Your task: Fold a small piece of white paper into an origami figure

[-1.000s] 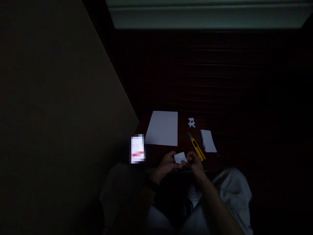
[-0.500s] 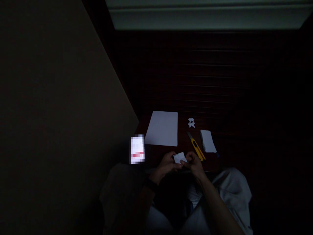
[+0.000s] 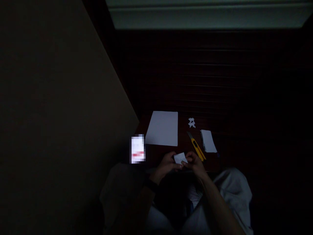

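A small folded piece of white paper (image 3: 180, 157) is held between both hands above the near edge of the dark table. My left hand (image 3: 168, 162) grips its left side, thumb along the lower edge. From the right, my right hand (image 3: 195, 162) pinches the paper, with the thumb on its face near the lower right corner. Crease lines show faintly on the paper. Just beyond my right hand lies a yellow utility knife (image 3: 197, 148) with its blade out, pointing away from me. The dim light hides the undersides of the fingers.
A large white sheet (image 3: 163, 128) lies at the table's back left. Small folded paper pieces (image 3: 192, 123) sit at the back, and a stack of white paper (image 3: 208, 141) rests at the right. A bright blurred-out screen (image 3: 137, 149) stands left, near the wall (image 3: 61, 98).
Both hands keep hold of the folded paper in nearly the same place. My right thumb has shifted slightly to the right on it. Everything else on the table stays put.
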The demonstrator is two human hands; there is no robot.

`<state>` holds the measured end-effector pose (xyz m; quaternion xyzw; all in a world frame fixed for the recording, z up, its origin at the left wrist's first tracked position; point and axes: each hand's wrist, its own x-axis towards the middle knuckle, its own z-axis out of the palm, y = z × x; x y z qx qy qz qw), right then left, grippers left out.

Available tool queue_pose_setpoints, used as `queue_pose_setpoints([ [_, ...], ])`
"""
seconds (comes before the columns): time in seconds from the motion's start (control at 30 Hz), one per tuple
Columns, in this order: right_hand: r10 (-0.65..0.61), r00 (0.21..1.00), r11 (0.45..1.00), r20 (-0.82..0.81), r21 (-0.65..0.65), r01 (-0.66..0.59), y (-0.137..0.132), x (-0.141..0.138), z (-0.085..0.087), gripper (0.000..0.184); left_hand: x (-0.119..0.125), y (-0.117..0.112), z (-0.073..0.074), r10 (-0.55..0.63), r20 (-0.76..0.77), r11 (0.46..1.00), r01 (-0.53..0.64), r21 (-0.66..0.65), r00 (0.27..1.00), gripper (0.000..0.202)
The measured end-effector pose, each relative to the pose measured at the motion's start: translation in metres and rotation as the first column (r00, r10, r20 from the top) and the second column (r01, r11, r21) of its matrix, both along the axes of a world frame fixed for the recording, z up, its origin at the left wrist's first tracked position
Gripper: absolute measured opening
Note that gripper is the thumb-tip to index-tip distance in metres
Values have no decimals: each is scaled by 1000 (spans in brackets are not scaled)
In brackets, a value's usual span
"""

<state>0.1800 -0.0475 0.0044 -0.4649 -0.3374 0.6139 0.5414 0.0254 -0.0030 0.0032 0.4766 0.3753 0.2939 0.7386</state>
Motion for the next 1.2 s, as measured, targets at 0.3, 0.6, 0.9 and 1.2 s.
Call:
queue_pose_setpoints([
  [0.3, -5, 1000, 1000, 29, -8, 5, 1, -1, 2, 40, -1, 1, -1, -3, -12, 1000, 3, 3, 1000, 45],
  [0.6, -111, 988, 994, 111, 27, 109, 5, -2, -13, 37, 1, -2, 2, 10, -46, 1000, -9, 10, 999, 41],
  [0.9, -94, 993, 996, 74, 17, 93, 3, -5, -3, 35, 0, 0, 1, 32, -59, 999, -32, 10, 998, 44],
  [1.2, -171, 971, 985, 165, 34, 167, 6, -6, -9, 36, 1, 1, 2, 27, -70, 1000, -26, 5, 997, 41],
])
